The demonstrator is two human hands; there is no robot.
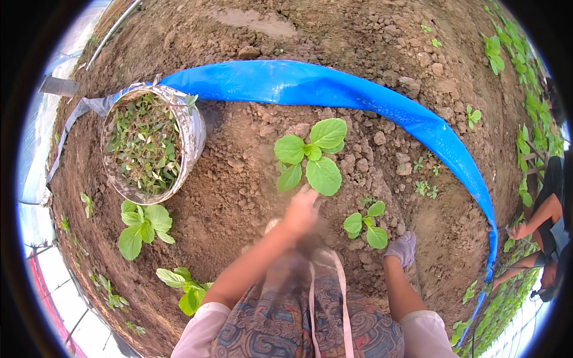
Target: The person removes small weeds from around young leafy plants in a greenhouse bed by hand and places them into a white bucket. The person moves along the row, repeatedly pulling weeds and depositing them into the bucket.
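My bare left hand [303, 209] reaches to the base of a broad-leaved green seedling [323, 176]. Its fingertips meet the lower edge of the leaves, partly hidden and blurred, so whether they grip anything is unclear. My right hand [401, 249], in a pale, soiled glove, is low over the soil just right of a smaller seedling [377, 237]. The fingers of that hand cannot be made out. Up and to the left, a dirt-streaked white bucket [190, 129] stands tilted in view, filled with pulled weeds [145, 143].
A flat blue plastic hose [277, 83] curves across the soil beyond the seedlings and down the right side. More leafy plants [143, 230] grow below the bucket, and small weeds [422, 188] dot the ground at right. Another person's hand [519, 230] shows at the far right.
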